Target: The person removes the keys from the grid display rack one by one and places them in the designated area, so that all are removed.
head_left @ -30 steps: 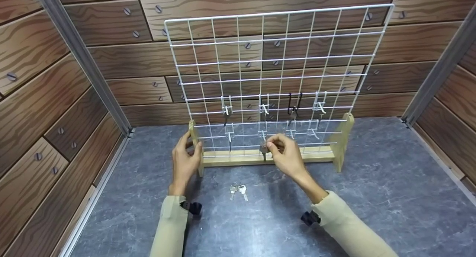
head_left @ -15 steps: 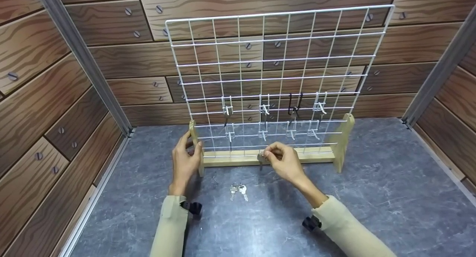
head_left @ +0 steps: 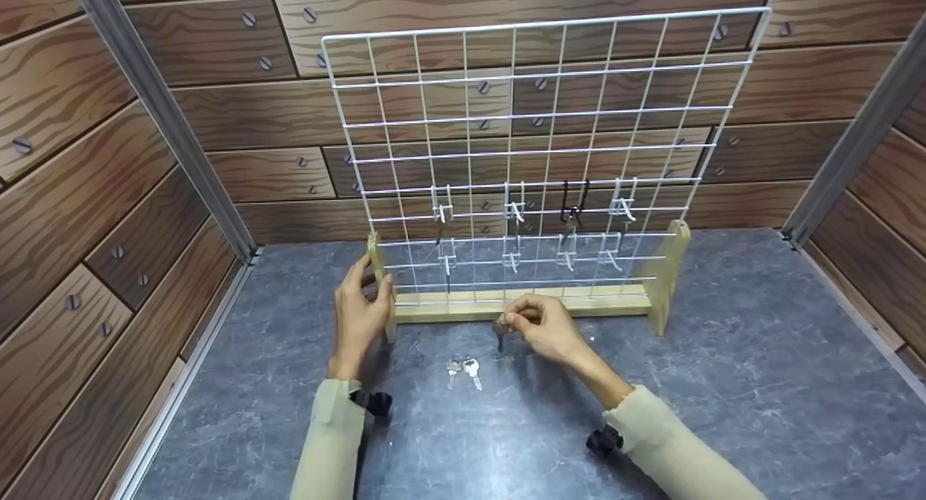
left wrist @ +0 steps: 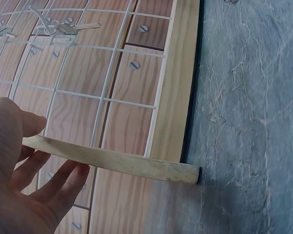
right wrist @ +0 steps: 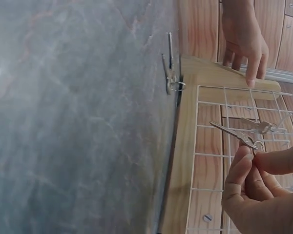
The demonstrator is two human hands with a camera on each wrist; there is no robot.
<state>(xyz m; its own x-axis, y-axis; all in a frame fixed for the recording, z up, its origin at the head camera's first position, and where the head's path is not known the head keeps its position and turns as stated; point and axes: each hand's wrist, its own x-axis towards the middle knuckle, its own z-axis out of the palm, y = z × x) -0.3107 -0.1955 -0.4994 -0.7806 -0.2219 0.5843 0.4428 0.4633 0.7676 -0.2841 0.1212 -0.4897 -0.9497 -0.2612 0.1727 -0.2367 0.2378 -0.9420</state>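
While the left hand (head_left: 359, 308) steadies the stand, the right hand (head_left: 548, 330) holds a key (right wrist: 234, 132) by its small ring (right wrist: 258, 145), pinched between thumb and forefinger. Position of key: in the air just in front of the wooden base bar (head_left: 448, 313), blade pointing down in the head view, apart from the tabletop (head_left: 759, 355). Whether a second key lies behind it, cannot tell.

Left hand: thumb on one face of the wooden end piece (left wrist: 112, 163), fingers on the other; a light clasp by the look of it.

Handling, judged by eye: the key looks like metal, so stiff, light and hard to damage. Its smooth, flat faces are probably a little slippery. The ring looks thin and likely lets the key swing freely, so a pinch at the ring leaves the blade loose; gripping the broad head would steady it better, though the ring would then be less free.

Nearby: two more keys (head_left: 472, 367) lie side by side on the tabletop, nearer the person. Their heads seem the best place to take hold, since flat blades offer little edge to lift. White hooks (head_left: 568, 261) hang on the wire grid (head_left: 535, 24), some bearing keys.
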